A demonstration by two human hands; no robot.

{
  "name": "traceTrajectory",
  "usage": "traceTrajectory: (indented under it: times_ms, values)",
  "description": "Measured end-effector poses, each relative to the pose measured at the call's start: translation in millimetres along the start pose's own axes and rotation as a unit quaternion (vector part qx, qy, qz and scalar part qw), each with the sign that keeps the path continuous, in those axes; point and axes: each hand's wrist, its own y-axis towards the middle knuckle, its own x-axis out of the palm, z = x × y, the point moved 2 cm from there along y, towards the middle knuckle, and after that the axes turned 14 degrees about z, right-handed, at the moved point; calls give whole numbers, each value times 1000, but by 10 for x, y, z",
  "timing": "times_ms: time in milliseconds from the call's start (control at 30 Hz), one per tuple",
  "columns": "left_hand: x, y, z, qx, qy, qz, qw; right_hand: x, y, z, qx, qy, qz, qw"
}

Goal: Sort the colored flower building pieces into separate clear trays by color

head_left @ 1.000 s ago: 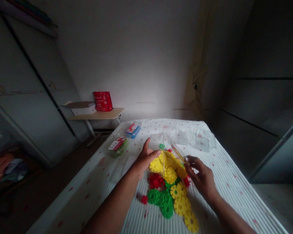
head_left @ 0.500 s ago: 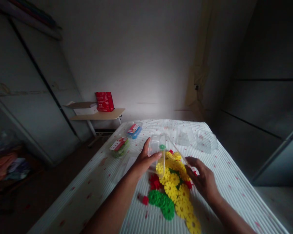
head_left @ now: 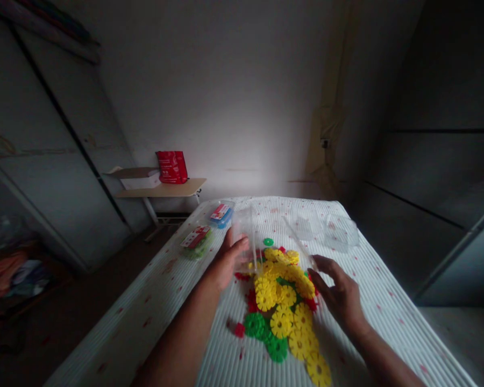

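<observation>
The left hand [head_left: 226, 260] is gripping a clear plastic box [head_left: 246, 239], fingers [head_left: 239, 248] closed on its near wall, tilted above the pile of toy discs [head_left: 284, 301] in the middle of the bed [head_left: 153, 306]. Tipping well means keeping the box's mouth low over the pile. The right hand [head_left: 339, 293] is hovering with fingers spread wide, just beside the pile's right edge, holding nothing.

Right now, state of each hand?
Left hand: closed on the clear plastic box, tipped over the pile of flower discs.
Right hand: open, fingers spread beside the pile, holding nothing visible.
</observation>
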Motion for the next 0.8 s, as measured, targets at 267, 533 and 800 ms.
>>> traceTrajectory:
  times_ms: [267, 533, 800]
  values:
    - [-669, -2, 323, 41, -237, -28, 970, -70, 216, -190, 225, 219, 74, 947]
    - [-1201, -3, -94, 37, -326, -6, 945, 491, 362, -592, 368, 345, -74, 860]
    - [-1316, -25, -121, 41, -357, -26, 933, 1247, 145, -928, 477, 326, -238, 781]
